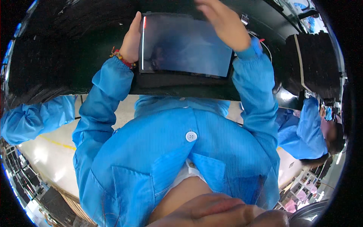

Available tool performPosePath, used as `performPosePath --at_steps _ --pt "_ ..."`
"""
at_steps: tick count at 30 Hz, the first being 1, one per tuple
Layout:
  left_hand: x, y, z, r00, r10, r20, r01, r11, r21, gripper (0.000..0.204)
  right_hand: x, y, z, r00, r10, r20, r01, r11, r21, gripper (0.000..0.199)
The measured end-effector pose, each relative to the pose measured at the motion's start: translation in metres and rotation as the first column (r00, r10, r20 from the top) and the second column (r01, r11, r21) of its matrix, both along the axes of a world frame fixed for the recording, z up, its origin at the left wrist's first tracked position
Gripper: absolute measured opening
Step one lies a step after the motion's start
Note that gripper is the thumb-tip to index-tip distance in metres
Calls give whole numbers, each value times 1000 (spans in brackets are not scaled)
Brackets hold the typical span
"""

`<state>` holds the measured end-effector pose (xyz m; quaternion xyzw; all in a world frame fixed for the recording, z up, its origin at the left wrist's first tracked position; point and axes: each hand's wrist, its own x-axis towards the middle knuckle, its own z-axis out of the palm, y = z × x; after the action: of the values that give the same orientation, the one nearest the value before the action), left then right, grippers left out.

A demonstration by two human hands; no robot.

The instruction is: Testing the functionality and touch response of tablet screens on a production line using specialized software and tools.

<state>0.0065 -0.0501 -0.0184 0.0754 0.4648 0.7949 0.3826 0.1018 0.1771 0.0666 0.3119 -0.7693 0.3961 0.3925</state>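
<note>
The left hand (pixel 131 42) stands on edge along the left side of a dark, flat rectangular screen panel (pixel 187 45), its thumb side pointing up; the fingers on the far side are hidden, so I cannot tell whether it grips the panel or only rests against it. The right hand (pixel 227 26) is blurred over the panel's upper right corner, fingers stretched out rather than clenched, but their tips run to the top of the view, so I cannot tell whether they hold anything. The panel thus lies between the two hands, flat on a dark green tabletop (pixel 90 43), with a bright white line and a small red patch near its left edge. A beaded bracelet (pixel 123 59) circles the left wrist, and both arms wear the gathered sleeves of a blue jacket (pixel 166 125) with a white button (pixel 191 136). A pale cable (pixel 269 51) curves beside the right wrist. Farther right sits a black bulky thing (pixel 319 62) crossed by a light strap. Beyond, another person's blue sleeve (pixel 38 117) shows at left, a co-worker in blue (pixel 304 134) at right, and pale floor (pixel 49 155) below.
</note>
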Motion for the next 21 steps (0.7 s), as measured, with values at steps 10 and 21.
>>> performPosePath --at_steps 10,21 --pt "2 5 -7 898 -12 -440 -26 996 -82 65 -69 -53 15 667 -63 742 8 997 77 41" --pt "-3 -3 -26 646 -13 -764 -27 999 -40 32 14 -84 -28 992 -115 55 84 914 398 17"
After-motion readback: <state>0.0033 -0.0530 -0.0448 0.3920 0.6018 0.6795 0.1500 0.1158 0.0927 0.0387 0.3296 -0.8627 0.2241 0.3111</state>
